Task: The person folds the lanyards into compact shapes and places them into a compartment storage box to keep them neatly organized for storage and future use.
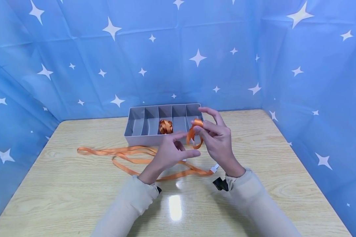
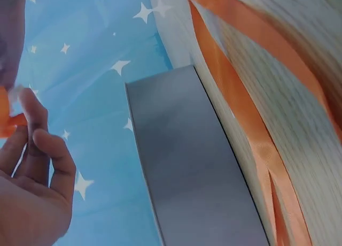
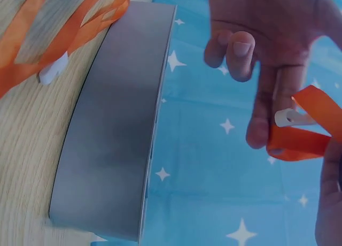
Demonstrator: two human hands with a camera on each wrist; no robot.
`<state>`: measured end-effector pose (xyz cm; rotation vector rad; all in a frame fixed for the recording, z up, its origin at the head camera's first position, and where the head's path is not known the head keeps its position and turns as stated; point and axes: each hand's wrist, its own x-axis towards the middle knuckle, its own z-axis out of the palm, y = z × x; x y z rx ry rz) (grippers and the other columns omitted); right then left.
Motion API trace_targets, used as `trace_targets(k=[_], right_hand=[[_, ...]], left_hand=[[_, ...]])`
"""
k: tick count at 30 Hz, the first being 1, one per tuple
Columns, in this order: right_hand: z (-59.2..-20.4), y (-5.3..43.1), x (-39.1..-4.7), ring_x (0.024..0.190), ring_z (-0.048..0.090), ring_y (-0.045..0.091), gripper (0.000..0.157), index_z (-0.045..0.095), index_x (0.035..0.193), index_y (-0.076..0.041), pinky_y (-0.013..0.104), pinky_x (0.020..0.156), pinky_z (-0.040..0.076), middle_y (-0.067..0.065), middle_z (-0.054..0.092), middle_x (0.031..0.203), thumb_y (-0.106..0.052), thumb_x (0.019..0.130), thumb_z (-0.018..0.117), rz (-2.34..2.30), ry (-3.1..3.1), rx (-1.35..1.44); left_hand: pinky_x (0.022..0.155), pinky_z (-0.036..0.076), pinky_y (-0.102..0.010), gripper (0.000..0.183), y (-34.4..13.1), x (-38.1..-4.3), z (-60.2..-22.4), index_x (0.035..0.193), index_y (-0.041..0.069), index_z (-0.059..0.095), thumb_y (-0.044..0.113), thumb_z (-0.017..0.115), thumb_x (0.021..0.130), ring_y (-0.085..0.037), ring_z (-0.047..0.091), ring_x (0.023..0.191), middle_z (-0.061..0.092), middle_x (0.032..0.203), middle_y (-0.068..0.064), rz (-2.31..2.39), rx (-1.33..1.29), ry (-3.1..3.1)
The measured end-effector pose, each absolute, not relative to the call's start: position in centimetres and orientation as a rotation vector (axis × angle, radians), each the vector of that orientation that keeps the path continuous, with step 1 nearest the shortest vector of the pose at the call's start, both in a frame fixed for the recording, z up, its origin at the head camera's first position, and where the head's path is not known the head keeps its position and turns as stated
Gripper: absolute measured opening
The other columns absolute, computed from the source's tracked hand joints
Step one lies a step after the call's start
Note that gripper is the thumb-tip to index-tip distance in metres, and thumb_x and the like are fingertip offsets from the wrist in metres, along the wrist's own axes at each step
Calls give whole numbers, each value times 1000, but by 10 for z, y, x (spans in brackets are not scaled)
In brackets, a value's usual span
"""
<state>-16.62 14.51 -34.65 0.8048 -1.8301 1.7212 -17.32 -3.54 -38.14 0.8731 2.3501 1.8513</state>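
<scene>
Between thumb and fingers, my right hand (image 1: 218,140) pinches an orange lanyard (image 1: 198,122), its band looped below the fingertips. A small white plastic fitting (image 3: 286,117) shows inside the loop in the right wrist view. My left hand (image 1: 170,149) reaches in from the left, its index finger and thumb extended and apart. In the right wrist view, two left fingertips (image 3: 259,133) are right at the orange band, while the other fingers bend. Both hands are raised in front of the grey box.
A grey box (image 1: 142,141) with several compartments stands at the back of the wooden table (image 1: 62,191). A coiled orange lanyard (image 1: 166,126) lies in its middle compartment. Loose orange lanyards (image 1: 127,161) with a white clip (image 1: 214,168) spread across the table. A blue starry curtain (image 1: 166,49) hangs behind.
</scene>
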Motion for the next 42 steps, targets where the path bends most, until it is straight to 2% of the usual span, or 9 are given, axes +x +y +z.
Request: trace_targets(k=[5,7,9,17,27,34,37,39,42], right_hand=[[-349,147,-168,76,69,19,19,76,99,5,22,70,55,15,49,140,-11,94,67,1711,-1851,787],[-350,147,-168,70,66,19,18,76,102,5,21,69,54,16,48,140,-9,94,67,1702,-1866,774],[-350,148,-169,66,63,18,18,76,103,5,20,68,53,16,49,140,-8,94,67,1698,-1879,760],[-350,148,-170,79,68,17,16,75,102,7,21,70,54,12,50,139,-3,93,66,1709,-1873,741],[-351,147,-169,83,69,14,18,74,104,10,20,73,55,20,48,139,-3,93,66,1747,-1865,736],[-349,147,-167,56,50,10,17,74,106,8,17,56,45,14,50,139,-1,93,66,1711,-1905,727],[-348,147,-166,51,42,10,16,75,105,6,18,52,41,14,51,138,-1,93,67,1699,-1918,719],[-346,148,-165,60,51,9,16,75,106,6,17,56,44,14,52,135,0,93,66,1693,-1924,708],[-344,150,-164,90,56,12,17,75,106,6,16,66,49,13,54,128,0,93,66,1687,-1945,669]], left_hand=[[48,48,-30,48,-25,-167,-380,118,24,72,45,85,77,-10,52,50,65,97,14,1710,929,2600],[48,47,-28,45,-23,-166,-379,118,24,73,42,85,78,-8,52,50,64,93,14,1664,915,2671],[49,47,-27,43,-21,-165,-379,116,22,73,42,83,80,-6,52,51,64,92,13,1618,911,2732],[52,50,-20,30,-18,-165,-381,111,11,75,32,76,90,0,55,56,72,107,1,1599,1001,2834],[52,49,-17,22,-17,-166,-387,109,5,76,20,70,94,-2,55,55,73,105,-6,1643,1070,2868],[47,45,-20,19,-17,-166,-391,107,5,77,18,69,95,-3,49,51,74,100,-4,1774,1056,2817],[44,45,-21,20,-17,-166,-392,108,6,77,19,69,96,-3,48,49,73,100,-4,1850,1035,2756],[44,46,-22,21,-18,-166,-392,109,5,76,19,68,96,-4,49,47,72,100,-5,1890,1033,2703],[46,49,-24,20,-20,-167,-391,108,3,76,17,68,96,-7,54,49,70,104,-8,1943,1024,2609]])
